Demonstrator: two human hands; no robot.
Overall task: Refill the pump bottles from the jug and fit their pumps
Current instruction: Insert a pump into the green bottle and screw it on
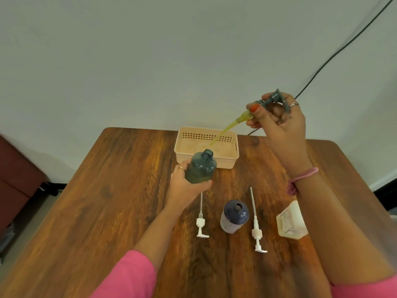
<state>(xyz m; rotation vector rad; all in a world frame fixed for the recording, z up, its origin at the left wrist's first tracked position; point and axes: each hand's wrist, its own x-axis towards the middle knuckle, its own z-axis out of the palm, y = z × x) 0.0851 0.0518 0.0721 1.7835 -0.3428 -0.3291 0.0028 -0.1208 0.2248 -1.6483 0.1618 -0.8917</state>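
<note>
Above the far end of the wooden table [107, 190], the right hand [281, 123] pinches a grey-green pump head with a yellow-stained dip tube [232, 125], thumb and fingers closed round its collar. The tube's long axis slants down and left, its tip hanging over the cream perforated plastic basket [233, 155], just up and right of the open mouth of the translucent grey-green bottle [200, 168]. The left hand [187, 186] wraps that bottle's lower body, tilting its neck toward the tube. The right hand's next job, I judge, is steering the tip into the neck. Nearer lie two white pumps [200, 220], a dark blue bottle [235, 216] and the pale jug [290, 222].
</note>
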